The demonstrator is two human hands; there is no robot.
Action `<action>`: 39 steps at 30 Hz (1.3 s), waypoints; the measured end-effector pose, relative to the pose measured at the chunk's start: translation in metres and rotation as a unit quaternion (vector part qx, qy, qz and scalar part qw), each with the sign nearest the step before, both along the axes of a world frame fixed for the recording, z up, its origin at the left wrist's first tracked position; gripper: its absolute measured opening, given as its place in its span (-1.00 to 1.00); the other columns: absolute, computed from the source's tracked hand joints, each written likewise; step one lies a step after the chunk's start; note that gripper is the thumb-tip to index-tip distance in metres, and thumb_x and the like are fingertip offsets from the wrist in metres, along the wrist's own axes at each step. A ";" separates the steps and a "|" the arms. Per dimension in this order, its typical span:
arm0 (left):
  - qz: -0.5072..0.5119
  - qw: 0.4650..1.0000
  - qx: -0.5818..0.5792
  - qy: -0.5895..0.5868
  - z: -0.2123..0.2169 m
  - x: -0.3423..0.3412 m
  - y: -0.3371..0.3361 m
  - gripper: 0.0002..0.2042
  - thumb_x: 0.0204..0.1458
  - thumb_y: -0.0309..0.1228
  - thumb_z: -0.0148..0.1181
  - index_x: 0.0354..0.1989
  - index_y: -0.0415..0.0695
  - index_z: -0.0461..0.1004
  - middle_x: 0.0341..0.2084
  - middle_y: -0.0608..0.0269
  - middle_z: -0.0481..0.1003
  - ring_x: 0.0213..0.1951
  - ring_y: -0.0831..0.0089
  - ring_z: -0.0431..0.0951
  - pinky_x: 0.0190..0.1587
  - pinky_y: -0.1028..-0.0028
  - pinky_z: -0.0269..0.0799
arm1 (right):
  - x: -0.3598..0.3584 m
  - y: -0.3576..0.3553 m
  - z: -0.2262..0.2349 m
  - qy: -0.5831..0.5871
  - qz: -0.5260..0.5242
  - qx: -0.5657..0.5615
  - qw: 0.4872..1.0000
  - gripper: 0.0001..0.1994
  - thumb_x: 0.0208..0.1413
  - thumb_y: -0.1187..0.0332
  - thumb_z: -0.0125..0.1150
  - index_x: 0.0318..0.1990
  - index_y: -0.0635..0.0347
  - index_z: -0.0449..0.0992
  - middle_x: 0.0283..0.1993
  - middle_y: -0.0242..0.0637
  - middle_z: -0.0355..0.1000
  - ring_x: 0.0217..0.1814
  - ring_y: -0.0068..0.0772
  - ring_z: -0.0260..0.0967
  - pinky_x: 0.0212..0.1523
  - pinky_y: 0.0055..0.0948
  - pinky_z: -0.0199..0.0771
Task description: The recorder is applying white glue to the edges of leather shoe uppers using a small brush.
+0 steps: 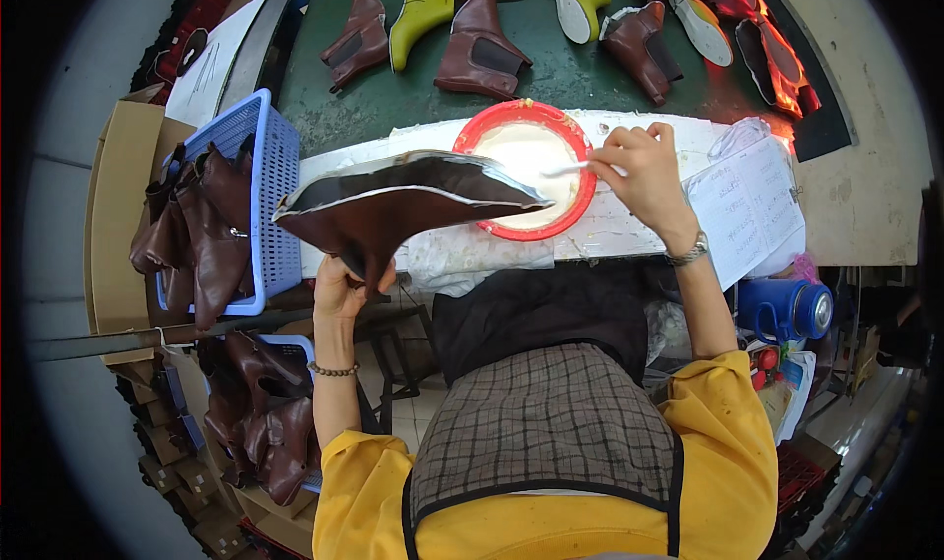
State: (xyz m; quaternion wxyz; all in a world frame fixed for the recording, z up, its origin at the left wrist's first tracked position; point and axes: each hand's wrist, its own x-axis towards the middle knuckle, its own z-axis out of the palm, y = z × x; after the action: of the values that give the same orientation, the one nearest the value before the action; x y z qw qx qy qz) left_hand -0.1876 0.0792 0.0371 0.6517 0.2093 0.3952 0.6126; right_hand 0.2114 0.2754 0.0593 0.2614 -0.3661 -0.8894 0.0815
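My left hand (pixel 344 290) is closed around the lower part of a brown leather boot upper (pixel 393 224). The upper is held in the air with its wide opening, edged in white, facing away from me, and its tip overlaps the near rim of a red bowl (pixel 587 201). Creamy white paste (pixel 521 152) fills the bowl. My right hand (pixel 639 172) pinches a thin white-handled tool (pixel 562 171) at the bowl's right side. The tool's far end is over the paste and is too washed out to make out.
A blue basket (pixel 279 206) of brown boot uppers stands at the left, with more uppers (pixel 265 412) below it. Brown and yellow-green boots (pixel 418 24) lie on the green surface (pixel 413 98) beyond. Written sheets (pixel 752 206) and a blue flask (pixel 777 307) are at the right.
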 end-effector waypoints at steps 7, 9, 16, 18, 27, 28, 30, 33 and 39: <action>-0.061 0.998 0.030 0.017 0.009 0.017 0.007 -0.56 -0.40 -0.69 0.02 -0.18 -0.46 0.45 -0.66 -0.03 0.40 -0.79 0.28 0.31 -0.77 0.42 0.10 | 0.006 0.003 0.005 -0.043 -0.042 0.047 0.997 -0.91 -0.02 0.29 0.49 -0.38 0.02 0.72 -0.35 -0.47 0.51 -0.26 -0.44 0.42 0.02 -0.24 0.16; -0.012 0.999 -0.012 0.040 0.005 0.023 0.004 -0.56 -0.40 -0.70 0.01 -0.18 -0.46 0.45 -0.68 -0.02 0.40 -0.78 0.30 0.35 -0.80 0.49 0.02 | 0.002 -0.002 0.024 0.122 -0.005 -0.039 0.992 -0.92 0.01 0.31 0.51 -0.36 0.01 0.73 -0.35 -0.48 0.52 -0.28 -0.50 0.42 0.01 -0.27 0.14; -0.056 0.998 -0.018 -0.035 -0.013 0.034 0.005 -0.64 -0.07 -0.61 0.15 -0.03 -0.42 0.47 -0.46 -0.04 0.55 -0.74 0.38 0.39 -0.78 0.46 0.11 | -0.038 0.002 0.083 0.210 0.202 0.029 0.956 -0.77 -0.14 0.39 0.59 -0.25 0.02 0.78 -0.32 -0.51 0.54 -0.22 -0.55 0.41 0.03 -0.36 0.16; -0.089 0.991 0.017 -0.099 -0.007 0.041 0.009 -0.65 -0.03 -0.57 0.16 -0.02 -0.42 0.46 -0.46 -0.05 0.55 -0.74 0.35 0.38 -0.76 0.40 0.14 | -0.033 0.005 0.077 0.204 0.189 0.024 0.960 -0.77 -0.14 0.37 0.60 -0.25 0.01 0.78 -0.32 -0.51 0.54 -0.22 -0.55 0.40 0.03 -0.35 0.15; -0.096 0.994 -0.006 -0.046 -0.014 0.029 0.006 -0.64 -0.12 -0.65 0.07 -0.06 -0.41 0.46 -0.55 0.00 0.49 -0.74 0.39 0.35 -0.75 0.42 0.13 | -0.007 0.000 0.046 0.184 0.148 -0.046 0.971 -0.84 -0.03 0.32 0.57 -0.25 -0.06 0.78 -0.33 -0.59 0.55 -0.22 -0.64 0.40 0.03 -0.36 0.07; -0.076 0.996 -0.036 -0.001 -0.014 0.029 0.005 -0.64 -0.16 -0.69 0.05 -0.10 -0.41 0.46 -0.57 0.04 0.47 -0.73 0.45 0.35 -0.76 0.47 0.09 | -0.011 0.000 0.051 0.196 0.155 -0.040 0.967 -0.84 -0.03 0.32 0.57 -0.25 -0.06 0.78 -0.34 -0.58 0.54 -0.24 -0.64 0.39 0.02 -0.36 0.07; -0.080 0.994 -0.057 0.038 -0.006 0.036 0.005 -0.65 -0.19 -0.73 0.01 -0.14 -0.39 0.45 -0.60 0.09 0.44 -0.73 0.50 0.31 -0.75 0.51 0.05 | -0.017 -0.002 0.059 0.206 0.164 -0.037 0.964 -0.85 -0.02 0.31 0.57 -0.25 -0.05 0.78 -0.34 -0.57 0.54 -0.25 -0.64 0.38 0.01 -0.36 0.08; -0.060 0.988 -0.106 0.100 0.014 0.055 0.010 -0.68 -0.20 -0.82 -0.05 -0.21 -0.33 0.42 -0.67 0.23 0.34 -0.72 0.59 0.20 -0.72 0.55 -0.02 | -0.024 -0.001 0.067 0.181 0.183 -0.028 0.966 -0.80 -0.07 0.30 0.58 -0.24 0.02 0.78 -0.36 -0.51 0.55 -0.29 -0.54 0.32 0.02 -0.31 0.12; -0.182 0.967 -0.091 0.155 0.030 0.066 0.011 -0.71 -0.11 -0.80 -0.05 -0.19 -0.30 0.39 -0.70 0.33 0.24 -0.70 0.63 0.13 -0.68 0.54 -0.04 | -0.033 0.002 0.071 0.137 0.192 -0.011 0.972 -0.87 0.01 0.28 0.55 -0.27 -0.03 0.78 -0.38 -0.55 0.54 -0.32 -0.60 0.35 -0.04 -0.37 0.11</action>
State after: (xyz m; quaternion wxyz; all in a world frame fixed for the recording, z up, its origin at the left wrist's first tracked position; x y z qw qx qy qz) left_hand -0.1217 0.0905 0.0671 0.6993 0.3097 0.5010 0.4052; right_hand 0.1786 0.2777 0.1305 0.3564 -0.1767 -0.8976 0.1898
